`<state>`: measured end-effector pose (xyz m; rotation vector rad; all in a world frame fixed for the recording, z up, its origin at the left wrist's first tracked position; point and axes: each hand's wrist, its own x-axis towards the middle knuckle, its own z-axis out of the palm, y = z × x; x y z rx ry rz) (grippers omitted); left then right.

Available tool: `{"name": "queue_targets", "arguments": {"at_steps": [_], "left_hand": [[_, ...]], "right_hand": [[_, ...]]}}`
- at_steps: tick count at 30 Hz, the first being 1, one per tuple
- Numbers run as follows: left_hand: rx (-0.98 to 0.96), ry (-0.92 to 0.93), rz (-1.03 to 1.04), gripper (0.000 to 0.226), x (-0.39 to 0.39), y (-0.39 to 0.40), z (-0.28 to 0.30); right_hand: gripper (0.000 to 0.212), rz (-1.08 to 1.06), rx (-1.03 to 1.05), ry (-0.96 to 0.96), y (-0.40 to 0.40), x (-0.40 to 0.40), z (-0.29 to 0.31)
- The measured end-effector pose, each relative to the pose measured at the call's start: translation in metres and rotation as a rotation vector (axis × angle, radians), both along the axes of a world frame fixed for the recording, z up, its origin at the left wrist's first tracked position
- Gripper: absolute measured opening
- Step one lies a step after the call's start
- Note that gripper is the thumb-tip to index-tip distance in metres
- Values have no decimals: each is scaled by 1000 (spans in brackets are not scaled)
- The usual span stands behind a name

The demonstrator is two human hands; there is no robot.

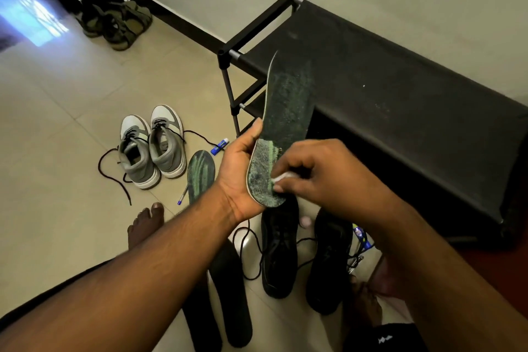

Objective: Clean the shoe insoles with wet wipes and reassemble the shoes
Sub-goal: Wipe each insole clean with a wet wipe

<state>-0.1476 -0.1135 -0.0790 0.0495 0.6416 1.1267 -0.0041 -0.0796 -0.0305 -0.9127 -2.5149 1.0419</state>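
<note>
The left hand point(238, 177) grips the heel end of a dark insole point(281, 128), thumb along its left edge and fingers curled behind it, holding it upright and tilted over the front edge of the black rack point(400, 100). The right hand point(320, 177) pinches a white wipe point(281, 177) between thumb and curled fingers and presses it against the insole's heel area, where a paler green streak shows in the worn surface.

Places relative to the rack:
- Directly before its front, below the hands, stand two black shoes point(281, 251), toes toward the rack, laces loose on the floor point(43, 128).
- Farther from the rack, nearer the person, two black insoles point(228, 300) lie side by side, partly hidden by the left forearm.
- Left of the rack's near leg stand two grey shoes point(151, 146), unlaced; just beside them lies a green-streaked insole point(200, 174), with a blue pen point(182, 197) touching or almost touching its heel end.
- Between the grey shoes and the rack's leg lies a small blue-and-white tube point(220, 146).
- Beyond the rack's far end, by the wall, sits a pair of olive sandals point(120, 21).

A bare foot point(145, 226) rests on the floor below the pen.
</note>
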Motion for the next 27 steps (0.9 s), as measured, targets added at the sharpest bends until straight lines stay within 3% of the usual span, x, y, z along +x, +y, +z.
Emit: {"name": "queue_targets", "arguments": {"at_steps": [3, 6, 11, 14, 17, 20, 24, 27], "left_hand": [[1, 0, 45, 54, -9, 2, 3], [5, -14, 36, 56, -10, 1, 3], [9, 6, -1, 61, -1, -2, 6], [-27, 11, -28, 63, -5, -2, 5], [-60, -2, -17, 61, -8, -2, 6], [-78, 9, -14, 62, -6, -4, 6], [-91, 32, -72, 63, 3, -6, 2], [-49, 90, -92, 59, 12, -5, 0]], "right_hand": [[12, 93, -95, -22, -1, -10, 4], [14, -11, -172, 22, 9, -13, 4], [8, -250, 1, 116, 21, -15, 1], [12, -144, 31, 69, 16, -16, -1], [13, 62, -106, -4, 5, -17, 0], [14, 142, -102, 5, -5, -14, -4], [10, -132, -73, 113, 4, -7, -14], [8, -346, 88, 207, 19, -3, -19]]}}
